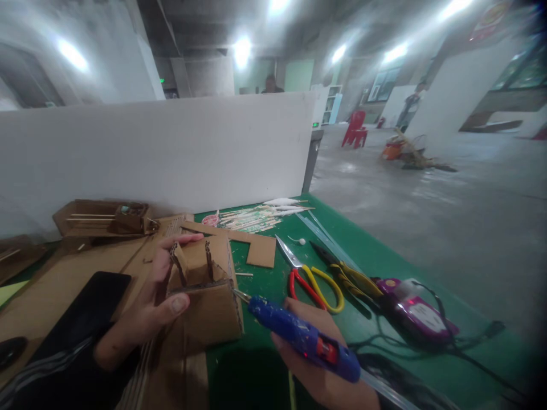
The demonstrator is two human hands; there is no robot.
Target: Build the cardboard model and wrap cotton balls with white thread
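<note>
My left hand grips a small cardboard box by its left side, thumb in front and fingers behind. Upright cardboard flaps rise from the box's top. In my right hand is a blue hot glue gun, a clear glue stick running out of its back end. Its metal nozzle meets or nearly meets the box's upper right edge; whether they touch I cannot tell. Just beyond the gun lie scissors with red and yellow handles. An L-shaped cardboard piece rests behind the box.
Pliers and a purple power strip with cables lie at right. Wooden sticks and clear glue sticks are farther back. A black phone rests on cardboard at left, near a cardboard model. A white partition stands behind.
</note>
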